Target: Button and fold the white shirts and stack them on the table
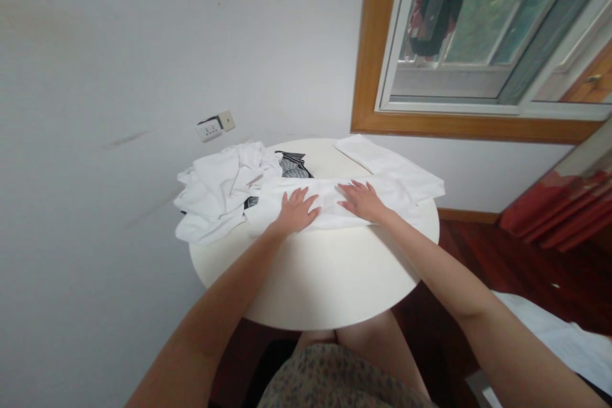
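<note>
The white cloth (pixel 329 194) is long and flat, like a wide ribbon. It looks soft and plain, with a few small wrinkles. It lies from side to side across the middle of the round white worktop (pixel 329 274). At its right end, a long piece bends away and points to the back, by the wall. Its left end touches a messy pile of white cloth (pixel 217 191).

Two hands are on the long white cloth. The left hand (pixel 294 211) and the right hand (pixel 364 203) lie flat, palms down, with their fingers spread out. There is a gap between them, and they are not squeezing anything.

There is one worktop, one long white cloth and one messy pile. I cannot tell how many cloths make the pile. Two bits of black and gray stripy cloth (pixel 294 167) peek out beside it. The wall has one socket (pixel 209 131) and one small square plate (pixel 226 120).
</note>
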Demonstrator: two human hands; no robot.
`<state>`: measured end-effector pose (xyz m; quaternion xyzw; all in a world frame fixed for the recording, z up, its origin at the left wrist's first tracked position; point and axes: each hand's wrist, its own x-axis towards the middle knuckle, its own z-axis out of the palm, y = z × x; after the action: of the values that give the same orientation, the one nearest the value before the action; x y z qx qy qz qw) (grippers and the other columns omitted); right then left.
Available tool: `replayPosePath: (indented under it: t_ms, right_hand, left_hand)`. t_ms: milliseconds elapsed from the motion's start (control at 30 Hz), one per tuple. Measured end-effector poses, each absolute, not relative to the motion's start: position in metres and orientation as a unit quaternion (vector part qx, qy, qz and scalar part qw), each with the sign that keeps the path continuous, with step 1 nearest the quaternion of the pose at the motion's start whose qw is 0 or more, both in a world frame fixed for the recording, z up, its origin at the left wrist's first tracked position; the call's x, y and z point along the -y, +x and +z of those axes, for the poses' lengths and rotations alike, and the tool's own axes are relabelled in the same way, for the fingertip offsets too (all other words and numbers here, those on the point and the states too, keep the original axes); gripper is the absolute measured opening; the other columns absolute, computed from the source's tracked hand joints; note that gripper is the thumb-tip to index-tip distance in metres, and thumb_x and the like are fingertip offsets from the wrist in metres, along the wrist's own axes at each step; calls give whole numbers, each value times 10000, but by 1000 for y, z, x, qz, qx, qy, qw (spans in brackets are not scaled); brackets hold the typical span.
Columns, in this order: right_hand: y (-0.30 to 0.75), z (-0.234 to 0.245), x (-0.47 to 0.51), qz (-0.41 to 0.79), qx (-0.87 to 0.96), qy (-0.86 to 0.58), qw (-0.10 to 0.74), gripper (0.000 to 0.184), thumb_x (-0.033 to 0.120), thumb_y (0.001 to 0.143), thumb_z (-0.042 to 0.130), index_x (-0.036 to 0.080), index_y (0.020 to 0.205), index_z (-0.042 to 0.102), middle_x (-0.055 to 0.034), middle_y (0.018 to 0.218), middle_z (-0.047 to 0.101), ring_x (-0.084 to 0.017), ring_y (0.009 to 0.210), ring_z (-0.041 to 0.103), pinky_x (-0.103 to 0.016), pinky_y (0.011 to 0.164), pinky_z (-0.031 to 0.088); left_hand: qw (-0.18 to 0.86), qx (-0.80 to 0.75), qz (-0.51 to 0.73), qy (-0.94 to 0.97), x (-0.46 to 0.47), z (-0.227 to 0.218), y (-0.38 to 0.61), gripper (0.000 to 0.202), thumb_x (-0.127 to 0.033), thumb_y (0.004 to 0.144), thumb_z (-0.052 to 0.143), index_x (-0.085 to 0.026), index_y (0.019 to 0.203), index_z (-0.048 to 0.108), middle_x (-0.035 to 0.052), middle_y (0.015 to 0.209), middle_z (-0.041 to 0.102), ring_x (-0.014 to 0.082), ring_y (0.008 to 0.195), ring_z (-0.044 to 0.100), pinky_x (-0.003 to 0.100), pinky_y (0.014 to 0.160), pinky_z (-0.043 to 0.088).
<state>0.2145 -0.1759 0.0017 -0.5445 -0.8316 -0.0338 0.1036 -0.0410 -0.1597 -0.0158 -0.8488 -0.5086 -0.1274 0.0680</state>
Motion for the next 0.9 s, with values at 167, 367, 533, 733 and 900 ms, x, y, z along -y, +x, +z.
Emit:
replayPosePath:
  t_ms: [167,367,533,733,900]
  right_hand:
    - [212,-22,171,49,836,-543,65,619,602,965,172,308,1499,277,-19,1585,206,-255,1457,146,-590,1137,105]
    - [247,-27,169,34,765,-638,81,648,627,951,185,279,1473,345,-46,1576,234,-255,1448,184,-588,1136,117]
    - [263,-35,167,-22,683,-723,104,605,583,954,255,243,1418,443,-102,1526,349,-304,1421,234,-610,1116,122]
    - [275,-29,171,-95,622,-763,151,395,395,927,422,223,1231,605,-129,1390,488,-333,1346,309,-574,1066,221]
    - [292,-16,176,-116,531,-813,206,487,337,883,480,133,1323,518,-199,1281,526,-333,1181,452,-466,935,375]
  left_hand:
    - [40,531,-79,-842,139,-31,-68,655,-656,903,278,-303,1444,384,82,1554,297,294,1429,249,568,1140,133]
    - [53,576,-84,-812,137,-28,-83,669,-658,901,285,-279,1442,396,90,1556,286,288,1443,220,548,1152,122]
    - [108,607,-123,-778,149,-34,-85,533,-513,946,316,-263,1387,480,103,1510,380,292,1408,290,563,1130,172]
    - [151,651,-149,-729,161,-11,-93,402,-365,897,466,-208,1247,586,150,1320,551,336,1231,450,503,981,368]
    - [151,730,-190,-639,155,3,-117,456,-338,886,472,-86,1265,512,207,1142,610,336,1077,555,412,847,450]
